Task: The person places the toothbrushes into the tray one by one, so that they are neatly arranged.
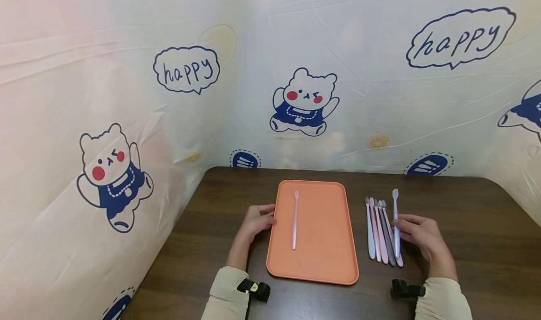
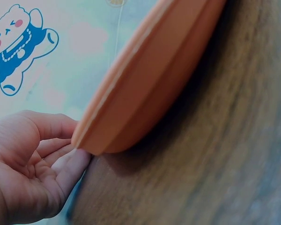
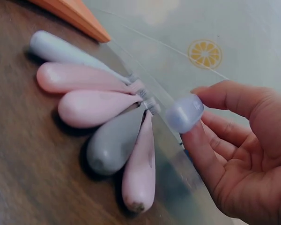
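An orange tray [image 1: 325, 235] lies on the table, with one pink toothbrush [image 1: 295, 221] lengthwise on its left part. My left hand [image 1: 258, 221] is at the tray's left edge; in the left wrist view, thumb and forefinger pinch the rim. To the right of the tray, my right hand [image 1: 424, 235] holds a pale lavender toothbrush [image 3: 183, 115] between thumb and forefinger, bristle end pointing away. Beside it several toothbrushes [image 3: 100, 105] lie fanned on the wood: a pale blue one [image 3: 61, 49], pink ones and a grey one [image 3: 114, 145].
The dark brown wooden table [image 1: 220, 193] carries everything. Behind it and at its sides hangs a pale curtain [image 1: 253, 38] printed with bears and the word happy. Each wrist wears a small black camera, the left one [image 1: 255, 289] near the tray's lower left corner.
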